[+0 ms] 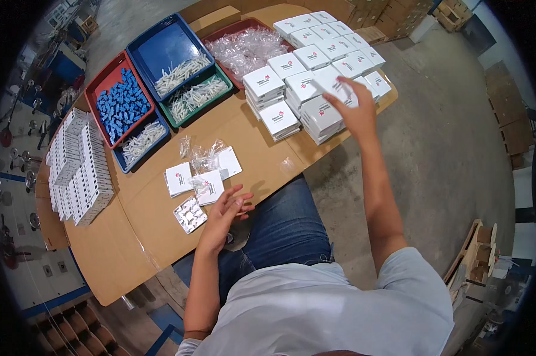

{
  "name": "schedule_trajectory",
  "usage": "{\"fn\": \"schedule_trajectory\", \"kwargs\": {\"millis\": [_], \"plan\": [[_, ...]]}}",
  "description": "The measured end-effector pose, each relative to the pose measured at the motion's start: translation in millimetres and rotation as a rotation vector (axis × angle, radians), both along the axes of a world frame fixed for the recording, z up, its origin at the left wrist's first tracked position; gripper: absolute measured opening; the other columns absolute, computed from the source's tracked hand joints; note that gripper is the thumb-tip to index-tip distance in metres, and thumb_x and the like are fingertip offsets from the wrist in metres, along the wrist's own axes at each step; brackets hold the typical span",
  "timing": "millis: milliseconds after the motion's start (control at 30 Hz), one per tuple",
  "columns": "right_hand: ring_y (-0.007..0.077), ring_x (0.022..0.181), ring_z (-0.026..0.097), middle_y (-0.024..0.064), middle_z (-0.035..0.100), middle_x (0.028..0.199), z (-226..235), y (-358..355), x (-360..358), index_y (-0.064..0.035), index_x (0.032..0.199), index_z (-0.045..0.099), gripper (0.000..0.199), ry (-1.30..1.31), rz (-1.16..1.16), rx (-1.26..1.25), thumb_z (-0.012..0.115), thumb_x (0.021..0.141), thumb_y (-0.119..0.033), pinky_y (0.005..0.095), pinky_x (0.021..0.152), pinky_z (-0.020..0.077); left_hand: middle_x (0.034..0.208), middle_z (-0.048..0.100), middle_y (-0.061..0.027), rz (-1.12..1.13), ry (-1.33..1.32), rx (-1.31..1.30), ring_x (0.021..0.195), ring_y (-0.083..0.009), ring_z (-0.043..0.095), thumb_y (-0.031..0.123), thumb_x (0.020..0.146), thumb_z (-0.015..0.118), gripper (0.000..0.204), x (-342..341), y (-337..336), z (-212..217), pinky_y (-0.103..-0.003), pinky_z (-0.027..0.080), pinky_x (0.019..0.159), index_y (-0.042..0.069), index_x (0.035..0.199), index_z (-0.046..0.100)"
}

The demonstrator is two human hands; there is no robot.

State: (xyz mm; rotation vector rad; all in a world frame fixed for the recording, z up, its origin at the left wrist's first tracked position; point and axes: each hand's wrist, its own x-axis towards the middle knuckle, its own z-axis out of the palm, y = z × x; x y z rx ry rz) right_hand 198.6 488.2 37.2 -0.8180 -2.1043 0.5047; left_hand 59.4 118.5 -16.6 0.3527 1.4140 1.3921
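Observation:
My right hand is over the stacks on the right side of the table. Its thumb and fingers grip a white square box, slightly blurred, just above the other white boxes. My left hand hovers at the table's near edge with its fingers apart and loosely bent, holding nothing. Close to it lie a white square box with a red mark, a second one and a small open square part with metallic insides. Behind them is a white square piece beside crumpled clear bags.
On the left stand stacked white slotted parts. A red tray holds small blue pieces. Two blue trays and a green tray hold white plugs. Clear bags fill a dark red tray at the back.

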Motion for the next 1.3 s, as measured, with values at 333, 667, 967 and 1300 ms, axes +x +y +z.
{"fn": "schedule_trajectory", "kwargs": {"millis": [333,667,967,1300], "plan": [[0.0400,0.119,0.056,0.0254,0.063,0.123,-41.0,67.7,-34.4,0.0000,0.117,0.068,0.075,-0.292,-0.214,-0.056,0.087,0.068,-0.054,0.0464,0.102,0.0448,0.131,0.063,-0.0112,0.030,0.014,-0.074,0.108,-0.0159,0.064,0.028,0.103,0.058,0.047,12.2,-13.7,-15.6,-0.026,0.048,0.088,0.004,0.143,0.049],[0.0359,0.119,0.061,0.0197,0.065,0.125,-67.6,95.6,16.0,-0.0050,0.125,0.065,0.035,-0.003,-0.129,-0.148,0.065,0.092,-0.013,0.0417,0.100,0.0483,0.129,0.064,-0.0098,0.016,0.096,-0.105,0.107,-0.0167,0.064,0.023,0.103,0.058,0.041,14.8,-8.9,-14.7,-0.029,0.047,0.091,0.003,0.139,0.053],[0.0246,0.099,0.067,0.0132,0.071,0.109,-22.3,37.7,2.2,-0.0040,0.113,0.070,0.022,0.205,-0.118,-0.042,0.065,0.092,-0.010,0.0354,0.087,0.0526,0.125,0.065,-0.0125,0.099,0.115,-0.053,0.106,-0.0175,0.064,0.021,0.102,0.060,0.039,16.6,-17.4,-34.3,-0.030,0.050,0.093,0.001,0.136,0.055],[0.0304,0.106,0.062,0.0151,0.064,0.115,-103.7,-173.4,-119.9,-0.0033,0.122,0.064,0.041,-0.445,0.529,-0.285,0.073,0.089,-0.026,0.0412,0.086,0.0515,0.093,0.071,-0.0145,0.115,0.551,-0.440,0.076,-0.0198,0.067,0.027,0.094,0.068,0.035,13.8,-25.2,-19.2,-0.033,0.052,0.069,-0.002,0.112,0.066]]}}
